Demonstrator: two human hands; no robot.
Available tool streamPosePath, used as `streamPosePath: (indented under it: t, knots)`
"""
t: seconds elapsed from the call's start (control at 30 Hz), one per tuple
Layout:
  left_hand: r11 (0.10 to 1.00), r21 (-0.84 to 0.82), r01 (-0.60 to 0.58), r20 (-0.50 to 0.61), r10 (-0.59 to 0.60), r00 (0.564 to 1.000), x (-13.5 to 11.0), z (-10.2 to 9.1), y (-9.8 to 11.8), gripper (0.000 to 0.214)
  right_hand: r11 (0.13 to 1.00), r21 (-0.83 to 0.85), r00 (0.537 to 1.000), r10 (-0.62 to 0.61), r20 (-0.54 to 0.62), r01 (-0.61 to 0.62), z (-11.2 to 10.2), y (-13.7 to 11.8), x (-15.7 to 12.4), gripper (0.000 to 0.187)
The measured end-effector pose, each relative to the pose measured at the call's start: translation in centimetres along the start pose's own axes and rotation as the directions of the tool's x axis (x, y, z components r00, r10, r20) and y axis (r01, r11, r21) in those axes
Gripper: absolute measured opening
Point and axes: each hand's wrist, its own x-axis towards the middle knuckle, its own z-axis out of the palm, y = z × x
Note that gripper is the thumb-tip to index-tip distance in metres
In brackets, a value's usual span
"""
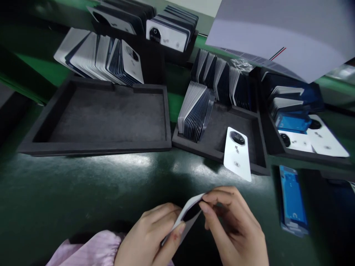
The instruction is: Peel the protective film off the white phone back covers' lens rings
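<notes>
Both my hands meet near the bottom middle over the dark green table (pixel 83 184). My left hand (pixel 149 236), in a pink sleeve, is closed on the lower end of a thin white phone back cover (pixel 190 208) with a dark inner side. My right hand (pixel 235 229) pinches the cover's upper edge with fingertips and thumb. Just beyond them, another white back cover (pixel 237 153) with a round camera hole leans over the front rim of a black foam tray (pixel 219 125).
A wide black foam tray (pixel 105 114) lies at left with a row of covers (pixel 102 55) at its back. More trays of stacked covers (pixel 169 31) stand behind. At right are a tray (pixel 274 140) with white covers and a blue-film part (pixel 292 199).
</notes>
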Motion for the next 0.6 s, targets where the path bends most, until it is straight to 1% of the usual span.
streamPosePath:
  t: [0.13,0.37,0.47,0.6]
  knots:
    - [1.000,-0.008,0.007,0.005,-0.007,1.000,0.07,0.02,0.06,0.024,1.000,-0.010,1.000,0.013,0.023,-0.013,-0.28,0.19,0.11,0.012]
    - [0.999,0.021,0.025,0.033,-0.025,0.999,-0.03,0.19,-0.11,0.024,0.998,-0.069,0.999,-0.005,0.049,0.008,-0.30,0.28,0.12,0.013]
    - [1.000,0.011,0.019,0.013,-0.019,1.000,-0.02,0.30,-0.17,0.024,0.992,-0.108,0.996,-0.057,0.075,0.065,-0.36,0.25,0.25,0.014]
    - [0.998,-0.055,0.038,-0.003,-0.038,0.999,0.10,0.09,-0.10,0.025,0.968,-0.178,0.980,-0.153,0.125,0.174,-0.25,0.24,0.26,0.014]
